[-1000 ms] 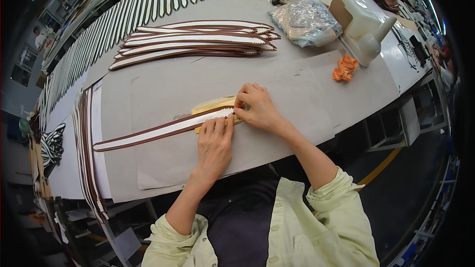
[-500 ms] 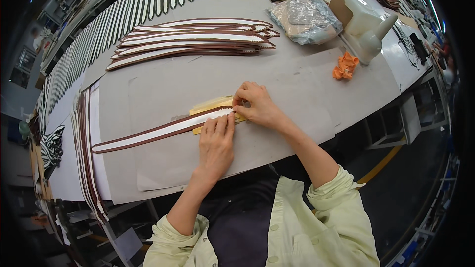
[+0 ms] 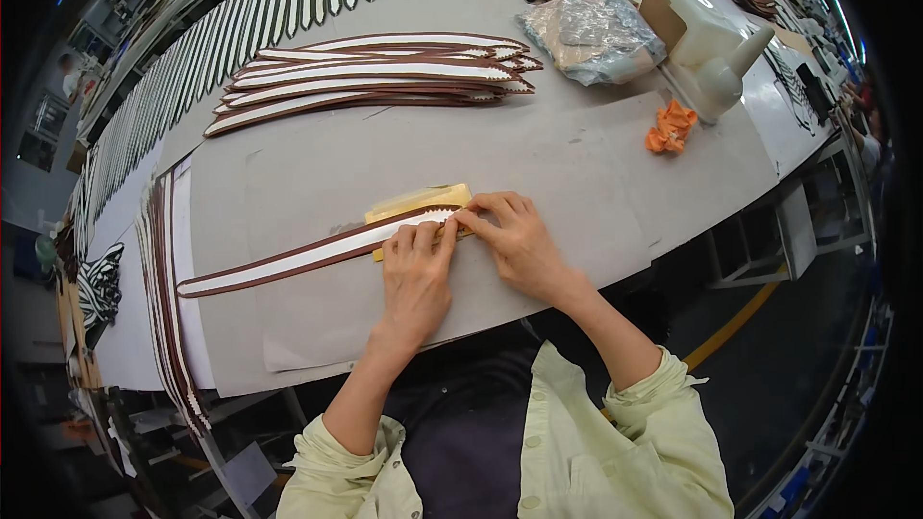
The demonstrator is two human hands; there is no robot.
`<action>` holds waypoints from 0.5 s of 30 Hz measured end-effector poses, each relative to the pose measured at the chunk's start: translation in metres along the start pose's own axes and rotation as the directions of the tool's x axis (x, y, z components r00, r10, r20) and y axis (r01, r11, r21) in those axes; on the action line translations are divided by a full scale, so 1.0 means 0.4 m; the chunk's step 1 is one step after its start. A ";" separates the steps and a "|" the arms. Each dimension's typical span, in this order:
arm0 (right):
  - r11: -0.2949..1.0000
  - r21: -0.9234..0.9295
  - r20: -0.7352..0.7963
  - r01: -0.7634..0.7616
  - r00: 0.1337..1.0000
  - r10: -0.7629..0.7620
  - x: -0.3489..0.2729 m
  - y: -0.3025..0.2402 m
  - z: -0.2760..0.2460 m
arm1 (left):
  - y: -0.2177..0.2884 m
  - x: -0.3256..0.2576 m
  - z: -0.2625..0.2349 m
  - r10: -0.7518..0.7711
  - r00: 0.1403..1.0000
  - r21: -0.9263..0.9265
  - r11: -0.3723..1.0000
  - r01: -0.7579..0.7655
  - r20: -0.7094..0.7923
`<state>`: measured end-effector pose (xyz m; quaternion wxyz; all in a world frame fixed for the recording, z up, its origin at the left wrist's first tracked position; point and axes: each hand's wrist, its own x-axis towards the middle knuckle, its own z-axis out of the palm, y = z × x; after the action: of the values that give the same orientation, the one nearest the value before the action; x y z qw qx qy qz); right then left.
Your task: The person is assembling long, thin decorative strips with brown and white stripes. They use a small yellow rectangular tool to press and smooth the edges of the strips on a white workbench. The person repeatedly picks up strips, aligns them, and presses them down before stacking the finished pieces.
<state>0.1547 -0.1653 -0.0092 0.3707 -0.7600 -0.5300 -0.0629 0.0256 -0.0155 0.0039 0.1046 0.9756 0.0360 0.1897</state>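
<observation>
A long brown strap with a white middle band (image 3: 288, 259) lies on a grey cardboard sheet (image 3: 596, 173). Its right end rests on a small yellow pad (image 3: 415, 200). My left hand (image 3: 415, 274) presses flat on the strap just left of that end, fingers spread. My right hand (image 3: 511, 235) pinches the strap's tip with its fingertips, right beside the left hand. Both forearms come up from the lower edge in pale green sleeves.
A stack of similar straps (image 3: 375, 77) lies further back on the table. Many more straps (image 3: 240, 29) are laid side by side along the far left. A white container (image 3: 716, 48), a plastic bag (image 3: 596, 34) and an orange rag (image 3: 670, 127) sit at right.
Both hands stay on the strap's right end; the fingers have shifted only slightly. The strap has not visibly moved.
</observation>
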 end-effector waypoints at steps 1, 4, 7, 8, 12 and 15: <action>0.999 -0.035 0.006 0.017 1.000 -0.017 0.002 -0.003 0.001 | 0.000 0.001 -0.003 0.005 1.000 -0.004 1.000 -0.005 -0.002; 0.980 -0.158 0.039 0.120 0.993 -0.115 0.014 -0.009 0.004 | 0.001 -0.011 0.004 -0.002 1.000 -0.043 0.999 0.001 -0.028; 0.917 -0.325 0.068 0.232 0.973 -0.222 0.023 -0.026 0.039 | -0.022 -0.024 -0.001 0.031 0.998 -0.108 0.994 -0.037 -0.054; 0.897 -0.369 0.102 0.244 0.970 -0.222 0.020 -0.034 0.050 | -0.030 -0.031 -0.005 0.020 0.999 -0.129 0.991 -0.024 -0.029; 0.905 -0.382 0.097 0.187 0.982 -0.162 0.009 -0.052 0.070 | -0.058 -0.027 -0.010 0.027 0.999 -0.077 0.997 -0.031 -0.041; 0.930 -0.320 0.067 0.177 0.984 -0.165 -0.012 -0.049 0.064 | -0.059 -0.030 0.001 0.034 0.998 -0.040 0.999 -0.036 -0.050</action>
<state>0.1283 -0.1496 -0.0202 0.2230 -0.7628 -0.5837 -0.1666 0.0138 0.0062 -0.0060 0.1203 0.9687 0.0177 0.2163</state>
